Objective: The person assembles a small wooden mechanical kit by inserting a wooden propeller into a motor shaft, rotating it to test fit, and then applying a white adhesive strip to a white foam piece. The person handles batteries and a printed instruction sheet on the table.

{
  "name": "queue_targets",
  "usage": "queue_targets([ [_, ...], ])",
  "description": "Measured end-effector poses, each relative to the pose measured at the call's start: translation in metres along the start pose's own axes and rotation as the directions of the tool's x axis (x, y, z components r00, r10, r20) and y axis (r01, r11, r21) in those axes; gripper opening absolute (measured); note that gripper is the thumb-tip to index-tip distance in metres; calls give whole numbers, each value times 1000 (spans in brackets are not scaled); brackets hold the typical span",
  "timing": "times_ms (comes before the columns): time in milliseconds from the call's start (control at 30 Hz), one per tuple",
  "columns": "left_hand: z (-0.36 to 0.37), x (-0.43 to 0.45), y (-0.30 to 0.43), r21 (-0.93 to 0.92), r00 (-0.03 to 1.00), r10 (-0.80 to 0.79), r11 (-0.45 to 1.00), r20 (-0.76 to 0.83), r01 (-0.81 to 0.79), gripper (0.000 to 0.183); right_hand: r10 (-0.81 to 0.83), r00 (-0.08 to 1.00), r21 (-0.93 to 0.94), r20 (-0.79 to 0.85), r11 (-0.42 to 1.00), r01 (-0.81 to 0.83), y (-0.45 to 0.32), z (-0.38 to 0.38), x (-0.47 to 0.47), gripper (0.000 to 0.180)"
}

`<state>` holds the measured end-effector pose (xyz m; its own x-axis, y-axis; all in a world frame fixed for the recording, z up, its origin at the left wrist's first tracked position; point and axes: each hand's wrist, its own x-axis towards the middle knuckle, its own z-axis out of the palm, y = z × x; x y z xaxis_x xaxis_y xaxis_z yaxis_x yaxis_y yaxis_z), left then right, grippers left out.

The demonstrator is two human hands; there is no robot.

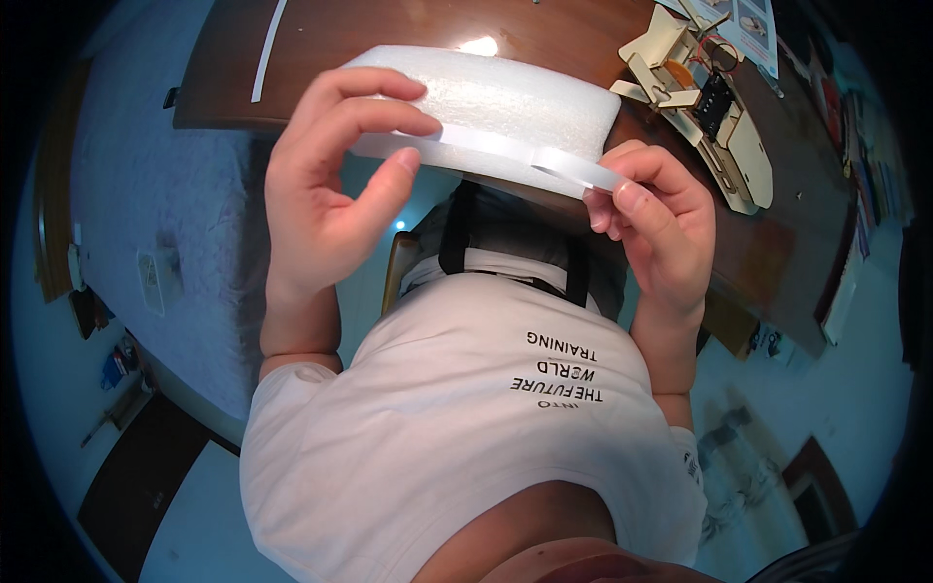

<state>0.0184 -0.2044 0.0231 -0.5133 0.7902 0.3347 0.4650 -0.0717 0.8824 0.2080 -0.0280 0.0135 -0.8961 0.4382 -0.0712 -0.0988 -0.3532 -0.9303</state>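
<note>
A block of white foam [503,95] lies at the near edge of the brown wooden table, its front overhanging slightly. Along its near side runs a narrow white strip [488,138], which bends or twists toward its right end. Between thumb and fingers, my right hand [663,211] pinches that right end just off the foam's corner. My left hand [328,160] is at the strip's other end. Its index fingertip rests by the strip and the thumb sits just below, with a gap between them; whether they grip it is unclear.
Right of the foam stands a plywood model [700,109] with a black battery holder [713,106] and wires. Behind it lies a printed sheet [751,29]. Another white strip [268,51] lies on the table [328,36] at far left. A bed [175,197] adjoins the left side.
</note>
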Motion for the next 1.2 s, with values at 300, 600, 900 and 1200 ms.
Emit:
queue_targets([
  [300, 36, 1, 20, 507, 848, 528, 719, 49, -476, 32, 42, 995, -206, -86, 977, -59, -14, 18, -13, 8],
  [600, 51, -6, 10, 526, 805, 593, 677, 23, -514, 25, 77, 994, -232, -74, 968, -93, -19, 24, -18, 7],
  [900, 56, -13, 4, 479, 782, 623, 678, 25, -557, 23, 141, 990, -248, -20, 958, -142, -17, 28, -17, 9],
  [1200, 56, -22, 1, 233, 806, 572, 813, -153, -533, 29, 196, 974, -188, 113, 967, -173, -6, 29, -14, 35],
])
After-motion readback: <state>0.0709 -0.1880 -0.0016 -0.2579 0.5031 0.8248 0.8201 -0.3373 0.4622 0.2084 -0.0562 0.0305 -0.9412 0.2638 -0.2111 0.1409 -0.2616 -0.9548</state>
